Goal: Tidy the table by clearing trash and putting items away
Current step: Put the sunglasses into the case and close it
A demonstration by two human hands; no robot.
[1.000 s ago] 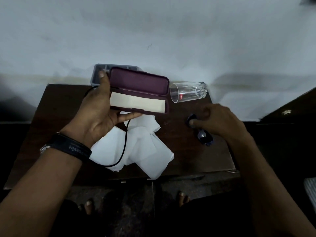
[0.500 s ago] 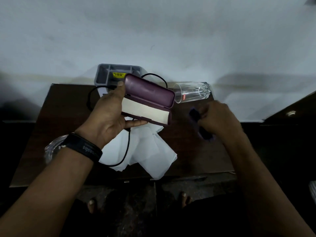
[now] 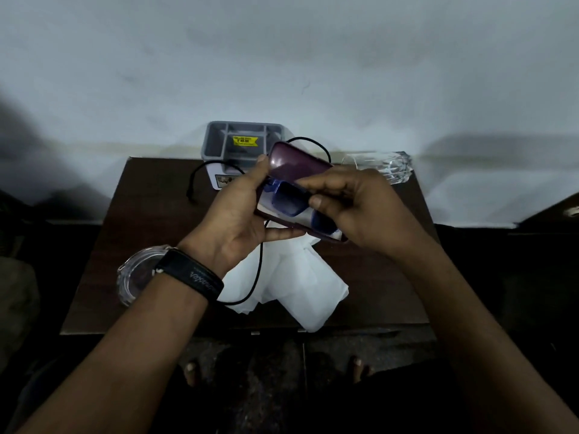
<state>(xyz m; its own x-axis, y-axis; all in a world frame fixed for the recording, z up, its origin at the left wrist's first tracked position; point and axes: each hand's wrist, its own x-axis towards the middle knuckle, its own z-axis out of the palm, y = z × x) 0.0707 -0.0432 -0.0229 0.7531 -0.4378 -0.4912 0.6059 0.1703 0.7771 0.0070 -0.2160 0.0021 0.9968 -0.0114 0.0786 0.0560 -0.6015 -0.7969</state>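
Where writing shows, we read little: the yellow sticker (image 3: 245, 140) inside the grey compartmented plastic organiser (image 3: 241, 142) carries dark print too small to read, and the black wristband (image 3: 191, 277) on our left wrist bears pale lettering we cannot make out. Our left hand (image 3: 232, 220) cradles the open maroon hard-shell glasses case (image 3: 297, 164) above the dark brown wooden bench (image 3: 150, 220), thumb on the lid edge, fingers curled under the base and clamped on it. Our right hand (image 3: 354, 211) pinches the blue-framed dark-lens sunglasses (image 3: 286, 200), fingers closed on the frame, which lies in the case's pale lining; its right part is hidden by that hand. Beneath lie crumpled white tissue paper (image 3: 300, 277) and a black cord (image 3: 257, 277). A clear glass tumbler (image 3: 385, 166) lies on its side at the far edge; a clear round glass dish (image 3: 134, 274) is partly hidden behind our left wrist.
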